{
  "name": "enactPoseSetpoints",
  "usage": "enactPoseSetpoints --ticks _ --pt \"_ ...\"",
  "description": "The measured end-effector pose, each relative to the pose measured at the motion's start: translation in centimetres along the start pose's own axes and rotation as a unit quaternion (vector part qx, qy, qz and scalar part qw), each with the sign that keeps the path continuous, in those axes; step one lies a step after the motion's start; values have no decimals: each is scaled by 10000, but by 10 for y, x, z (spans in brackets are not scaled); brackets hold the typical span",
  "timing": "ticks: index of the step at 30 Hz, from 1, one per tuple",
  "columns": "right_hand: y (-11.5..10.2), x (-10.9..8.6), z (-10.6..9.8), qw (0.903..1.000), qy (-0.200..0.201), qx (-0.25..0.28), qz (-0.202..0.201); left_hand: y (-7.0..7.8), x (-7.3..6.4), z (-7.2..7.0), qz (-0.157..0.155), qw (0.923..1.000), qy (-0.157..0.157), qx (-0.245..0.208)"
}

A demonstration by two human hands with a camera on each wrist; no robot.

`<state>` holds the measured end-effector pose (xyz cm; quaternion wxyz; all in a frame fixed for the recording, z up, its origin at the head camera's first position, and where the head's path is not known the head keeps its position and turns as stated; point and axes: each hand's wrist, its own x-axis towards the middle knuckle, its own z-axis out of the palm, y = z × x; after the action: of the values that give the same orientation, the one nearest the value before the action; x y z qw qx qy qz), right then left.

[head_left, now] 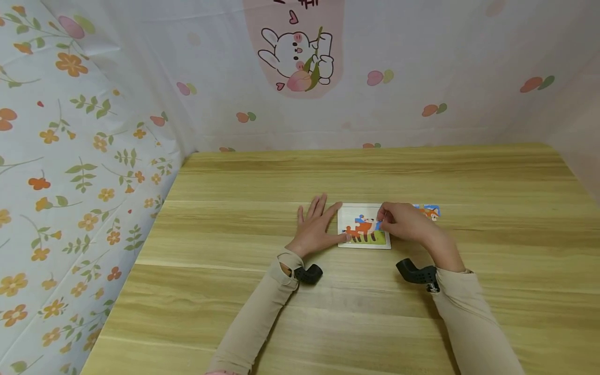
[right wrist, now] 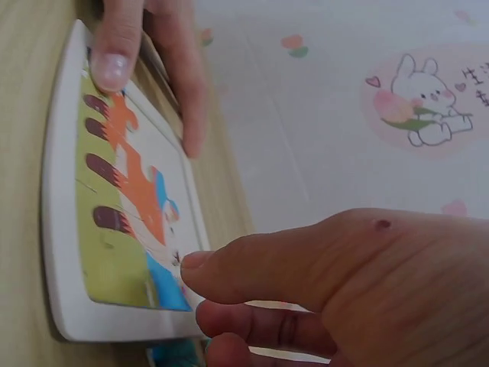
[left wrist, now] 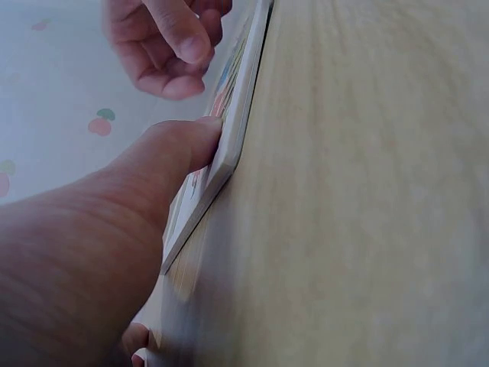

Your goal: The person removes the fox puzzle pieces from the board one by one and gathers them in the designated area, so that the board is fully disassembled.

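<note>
A jigsaw puzzle tray with a white rim lies on the table, partly filled with pieces showing an orange animal on green ground. Its upper part is bare white. My left hand spreads its fingers at the tray's left side, the thumb resting on the left edge and the picture. At the right side, my right hand pinches a blue puzzle piece low over the tray, thumb and fingertips together. The fingers partly hide this piece. In the left wrist view the right hand's curled fingers hang just above the tray.
Loose puzzle pieces with blue and orange print lie beyond the right hand, partly covered by it. The wooden table meets a white printed cloth at the back and a flowered cloth at the left. Each wrist carries a black mount.
</note>
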<state>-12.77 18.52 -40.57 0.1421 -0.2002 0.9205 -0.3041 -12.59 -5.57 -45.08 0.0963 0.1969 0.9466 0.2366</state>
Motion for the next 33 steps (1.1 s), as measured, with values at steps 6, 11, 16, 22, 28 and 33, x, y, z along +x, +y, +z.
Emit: enactPoseSetpoints --ticks 6,11,16,22,28,33 --pt "-2 5 9 10000 13 36 5 0 0 -1 0 10000 22 44" --pt "-3 9 15 9999 3 -77 -93 0 1 0 -25 10000 -8 69" --pt "-5 11 17 9996 -40 -138 -237 0 2 0 -39 10000 -7 55" --pt "-6 11 18 9991 85 -235 -353 0 1 -1 -30 10000 -5 58" --pt "-7 11 19 9988 114 -274 -383 0 1 0 -20 10000 -1 68" --pt "-8 11 20 9990 74 -243 -372 -1 2 0 -26 10000 -21 47"
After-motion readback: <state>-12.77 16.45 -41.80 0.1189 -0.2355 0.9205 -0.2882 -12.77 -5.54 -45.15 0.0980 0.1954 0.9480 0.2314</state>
